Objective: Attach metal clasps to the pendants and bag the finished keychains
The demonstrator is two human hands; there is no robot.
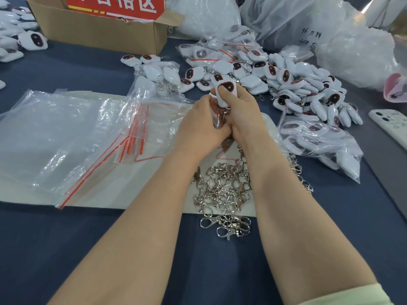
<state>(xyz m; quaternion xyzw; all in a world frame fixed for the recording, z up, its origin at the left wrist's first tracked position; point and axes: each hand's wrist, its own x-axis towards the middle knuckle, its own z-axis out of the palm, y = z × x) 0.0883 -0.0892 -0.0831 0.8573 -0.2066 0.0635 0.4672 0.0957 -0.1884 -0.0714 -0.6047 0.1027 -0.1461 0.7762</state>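
My right hand [243, 111] grips a white pendant [225, 94] with a dark red-rimmed face, thumb pressed on its front. My left hand [201, 126] is closed against it on the left and holds a small clear zip bag [214, 113] with a red strip. A metal clasp [224, 112] shows between the two hands, partly hidden. Loose silver clasps [224, 190] lie in a heap under my wrists. More white pendants [293, 84] are piled at the right.
Clear zip bags [72, 137] with red seals lie on a white sheet at the left. A cardboard box [99, 29] stands at the back. Bagged pendants [317, 139] lie at the right, a phone [389, 126] at the far right edge, large plastic sacks [308, 20] behind.
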